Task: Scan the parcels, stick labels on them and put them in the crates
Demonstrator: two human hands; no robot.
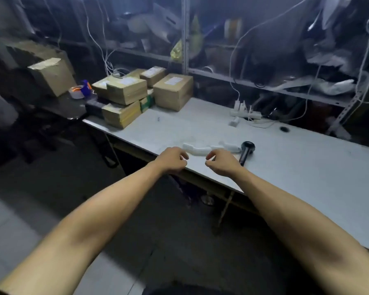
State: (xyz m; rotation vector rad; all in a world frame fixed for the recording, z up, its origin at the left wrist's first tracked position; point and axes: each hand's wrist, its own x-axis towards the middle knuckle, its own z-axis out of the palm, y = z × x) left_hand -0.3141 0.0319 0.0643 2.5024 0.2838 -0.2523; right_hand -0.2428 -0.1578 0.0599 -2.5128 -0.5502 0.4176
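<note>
Several brown cardboard parcels [172, 92] are stacked at the back left of the white table [296, 167]; some carry white labels. A strip of white labels [197, 149] lies near the front edge, and a black handheld scanner [246, 151] lies just right of it. My left hand [173, 159] hovers over the table edge left of the strip, fingers loosely curled. My right hand [221, 161] hovers the same way beside the scanner's handle. I see nothing held in either hand. No crate is in view.
A tape roll [77, 92] and a blue dispenser [86, 87] sit left of the parcels, beside a larger box [51, 75]. A white power strip [245, 113] with cables lies at the table's back. Cluttered metal shelving [264, 84] stands behind.
</note>
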